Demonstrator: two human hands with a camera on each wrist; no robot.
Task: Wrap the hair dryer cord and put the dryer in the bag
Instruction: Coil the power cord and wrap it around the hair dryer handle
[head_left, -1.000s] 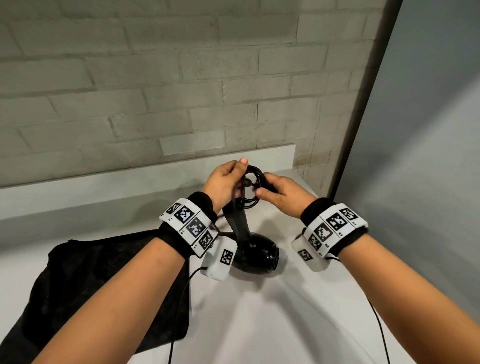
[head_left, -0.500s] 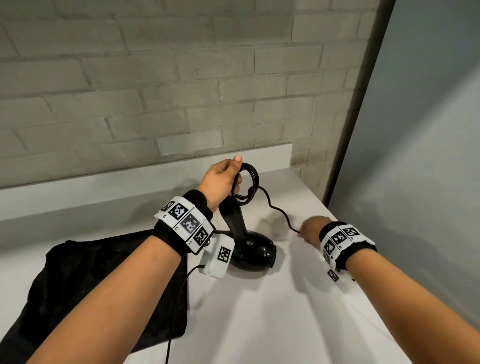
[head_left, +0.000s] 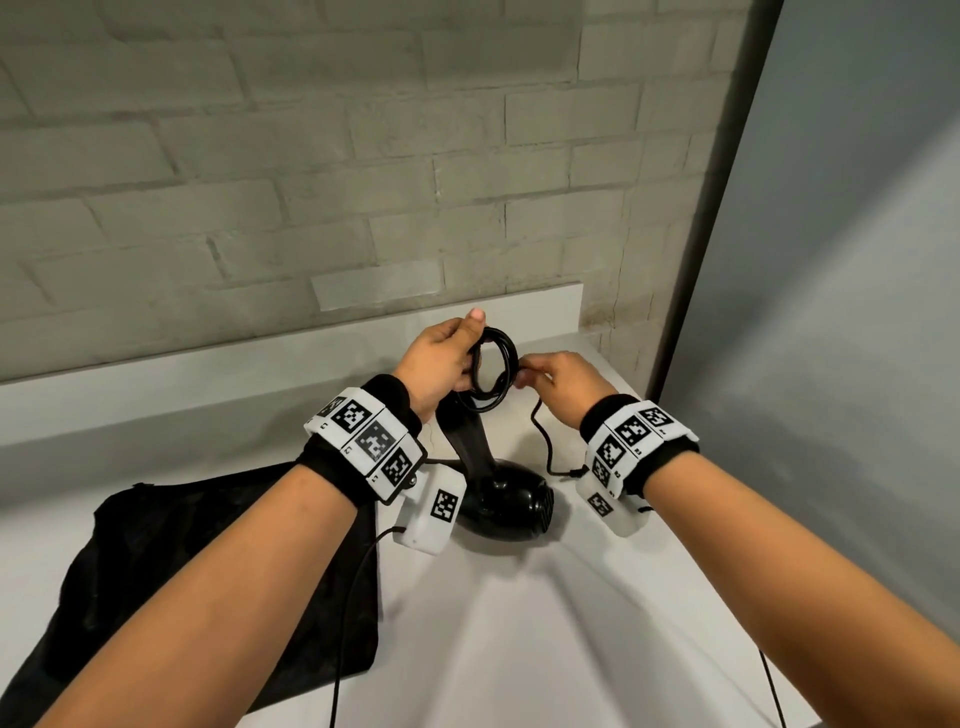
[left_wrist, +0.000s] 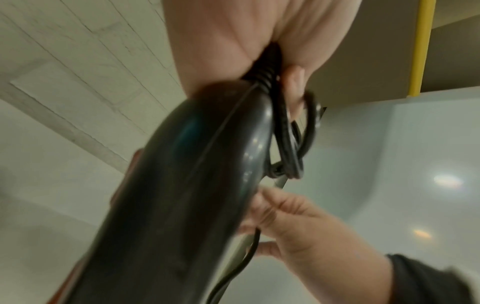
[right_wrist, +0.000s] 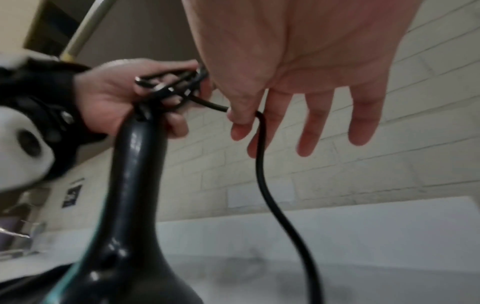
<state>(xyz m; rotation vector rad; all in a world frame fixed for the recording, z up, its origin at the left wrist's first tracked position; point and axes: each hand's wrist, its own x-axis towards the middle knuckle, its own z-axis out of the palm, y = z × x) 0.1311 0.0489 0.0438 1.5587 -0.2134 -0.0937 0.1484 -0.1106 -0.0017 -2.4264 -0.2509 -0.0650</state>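
Note:
A black hair dryer (head_left: 501, 501) stands with its body on the white counter (head_left: 545, 623) and its handle (left_wrist: 182, 185) pointing up. My left hand (head_left: 441, 358) grips the handle's top together with several coiled loops of black cord (head_left: 493, 374). My right hand (head_left: 558, 382) pinches the loose cord (right_wrist: 262, 164) between thumb and forefinger just beside the coil, its other fingers straight. The rest of the cord hangs down toward the counter. A black mesh bag (head_left: 171, 561) lies flat at the left.
A grey brick wall (head_left: 311, 182) with a white ledge (head_left: 208, 374) runs behind the counter. A grey panel (head_left: 831, 312) closes the right side. Thin sensor cables (head_left: 353, 623) trail from both wristbands over the counter.
My right hand, low at the counter's right half a second ago, has risen back to the coil with the cord. The left hand has kept its grip on the handle and loops.

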